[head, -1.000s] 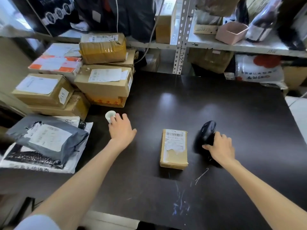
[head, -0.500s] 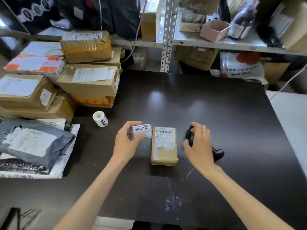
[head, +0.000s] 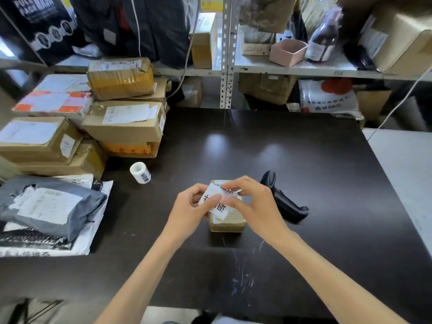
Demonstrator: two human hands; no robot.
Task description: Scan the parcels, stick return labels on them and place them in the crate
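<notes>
Starting well left of the grip, a grey mailer bag [head: 53, 206] and stacked cardboard boxes [head: 126, 127] sit on the dark table [head: 304, 148], with a label roll [head: 140, 172] nearer. The left hand [head: 187, 209] and right hand [head: 257, 204] both pinch a white return label [head: 221, 209], directly above the small parcel [head: 228, 224]. Just right of the grip lies the black scanner [head: 284, 202].

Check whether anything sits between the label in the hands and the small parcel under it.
Nothing visible does. The left hand and right hand pinch the label directly over the small parcel. The scanner lies to its right and the label roll to its left, both aside.
</notes>
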